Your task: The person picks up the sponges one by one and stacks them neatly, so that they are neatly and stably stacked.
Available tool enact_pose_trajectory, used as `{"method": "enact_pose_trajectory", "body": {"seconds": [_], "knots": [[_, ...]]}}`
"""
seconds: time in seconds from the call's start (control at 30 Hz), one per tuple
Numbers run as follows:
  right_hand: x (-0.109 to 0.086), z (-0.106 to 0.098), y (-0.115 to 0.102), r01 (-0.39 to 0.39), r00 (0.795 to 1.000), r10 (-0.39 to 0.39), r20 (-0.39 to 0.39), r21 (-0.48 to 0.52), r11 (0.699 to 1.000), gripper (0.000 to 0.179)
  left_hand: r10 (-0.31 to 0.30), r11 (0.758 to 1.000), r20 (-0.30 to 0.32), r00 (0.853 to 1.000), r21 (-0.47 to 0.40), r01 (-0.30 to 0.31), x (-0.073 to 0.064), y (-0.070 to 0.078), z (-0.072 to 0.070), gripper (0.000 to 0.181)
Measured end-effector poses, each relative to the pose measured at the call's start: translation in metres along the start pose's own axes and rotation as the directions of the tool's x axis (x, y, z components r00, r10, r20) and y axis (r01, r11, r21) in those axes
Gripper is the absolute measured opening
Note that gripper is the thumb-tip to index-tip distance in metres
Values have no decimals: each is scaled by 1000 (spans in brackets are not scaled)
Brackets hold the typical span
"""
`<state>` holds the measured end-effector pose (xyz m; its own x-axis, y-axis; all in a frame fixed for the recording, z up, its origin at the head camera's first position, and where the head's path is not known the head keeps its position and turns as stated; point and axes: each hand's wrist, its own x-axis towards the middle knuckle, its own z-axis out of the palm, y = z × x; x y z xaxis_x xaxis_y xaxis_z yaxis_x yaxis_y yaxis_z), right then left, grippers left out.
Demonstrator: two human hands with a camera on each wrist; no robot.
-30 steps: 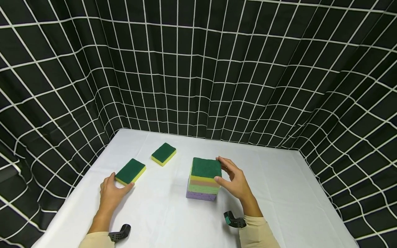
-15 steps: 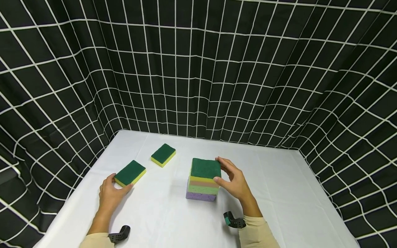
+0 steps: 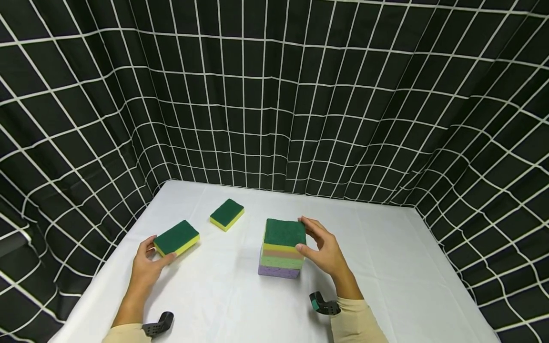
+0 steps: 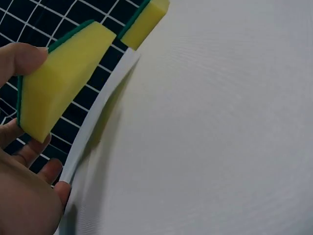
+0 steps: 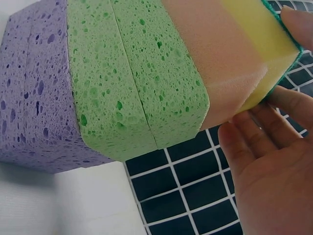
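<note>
My left hand (image 3: 147, 267) pinches a yellow scrub sponge (image 3: 177, 237) with a dark green top between thumb and fingers. In the left wrist view the held sponge (image 4: 63, 81) is tilted and raised off the white cloth. On the right, a stack of sponges stands on the table: purple sponges (image 5: 36, 83) at the bottom, light green sponges (image 5: 132, 73) above, then a peach layer (image 5: 220, 58). A yellow-and-green scrub sponge (image 3: 285, 232) tops it. My right hand (image 3: 324, 247) grips that top sponge at its right side, thumb on the near edge, fingertips at the far edge.
Another yellow-and-green scrub sponge (image 3: 227, 213) lies flat toward the back left of the white-covered table (image 3: 369, 238). A black curtain with a white grid (image 3: 274, 95) closes off the back and both sides.
My left hand has drawn the sponge slightly left and toward me, lifting and tilting it off the table. The right hand and the stack stay put.
</note>
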<state>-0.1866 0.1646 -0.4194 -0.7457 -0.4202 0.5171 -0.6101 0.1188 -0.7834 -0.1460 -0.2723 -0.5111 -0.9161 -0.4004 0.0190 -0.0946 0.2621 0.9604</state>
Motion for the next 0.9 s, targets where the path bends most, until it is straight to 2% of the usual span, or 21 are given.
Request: {"method": "enact_pose_trajectory", "body": {"seconds": [0.2, 0.3, 0.43, 0.57, 0.7, 0.9], "knots": [[1, -1, 0, 20, 1000, -20, -2, -7, 1000, 65, 39, 997, -8, 999, -62, -39, 0, 12, -3, 79], [2, 0, 0, 17, 1000, -17, -3, 0, 1000, 66, 93, 993, -14, 996, -69, -94, 1, 22, -3, 79], [1, 0, 0, 15, 1000, -15, -4, 1, 1000, 65, 180, 980, -27, 983, -83, -182, 3, 36, -2, 77], [1, 0, 0, 15, 1000, -15, -5, 0, 1000, 66, 263, 954, -32, 964, -143, -265, 2, 49, 0, 75], [1, 0, 0, 18, 1000, -18, -3, -4, 1000, 66, 347, 922, -17, 938, -179, -344, 0, 62, 2, 73], [2, 1, 0, 17, 1000, -17, -1, -2, 1000, 65, 440, 868, 20, 898, -265, -419, -4, 84, 7, 71]]}}
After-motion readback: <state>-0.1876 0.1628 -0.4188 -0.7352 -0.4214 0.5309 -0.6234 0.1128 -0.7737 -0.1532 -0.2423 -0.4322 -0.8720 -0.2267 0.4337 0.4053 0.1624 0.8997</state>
